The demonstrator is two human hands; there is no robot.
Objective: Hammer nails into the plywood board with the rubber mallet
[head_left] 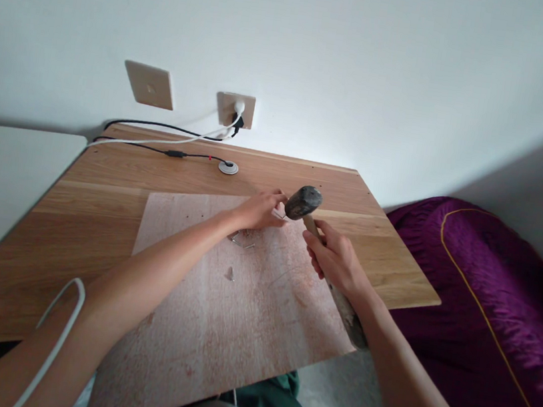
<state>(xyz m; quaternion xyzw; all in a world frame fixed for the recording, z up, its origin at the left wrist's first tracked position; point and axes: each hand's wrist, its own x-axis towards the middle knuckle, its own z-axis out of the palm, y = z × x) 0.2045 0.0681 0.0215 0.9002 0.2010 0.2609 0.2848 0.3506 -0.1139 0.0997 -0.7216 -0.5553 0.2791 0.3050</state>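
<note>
On the bench (pixel 99 209), a board (pixel 234 323) lay flat. Over its far part, the left hand (pixel 261 209) pinched a nail (pixel 284 217); the right hand (pixel 337 256) gripped a hammer (pixel 304 203), its head just beside that nail. Loose nails (pixel 246 247) lay near the left hand.

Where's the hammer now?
In the head view, right of centre, the hammer is in the right hand, its head beside the left hand near the far edge of the wooden board.
</note>
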